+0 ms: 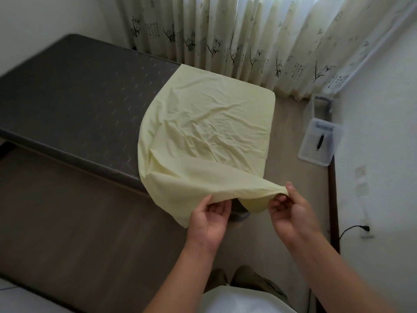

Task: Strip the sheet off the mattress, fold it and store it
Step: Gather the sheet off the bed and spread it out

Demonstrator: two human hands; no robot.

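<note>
The pale yellow sheet [207, 132] lay over the right end of the dark grey mattress [74, 98], creased, with the rest of the mattress bare to the left. Its far edge ran straight across the mattress top near the curtain [248, 37], and its far right corner sat rounded over the mattress corner. The near part had come off the side of the mattress and hung out over the floor [56, 211].

The left hand [208, 219] held the near edge of the sheet, thumb on top and fingers curled beneath, a closed grip on the cloth. The right hand [291, 211] pinched a bunched fold of the same edge just to the right, its grip closed on the sheet too. Between the two hands the edge sagged in a small loop, and a loose corner drooped down left of the left hand.

Open floor stretched to the left below the mattress side. To the right, a narrower strip of floor ran between the mattress end and the white wall [383, 154], where a clear plastic box [320, 143] stood near the wall, well apart from the sheet.
</note>
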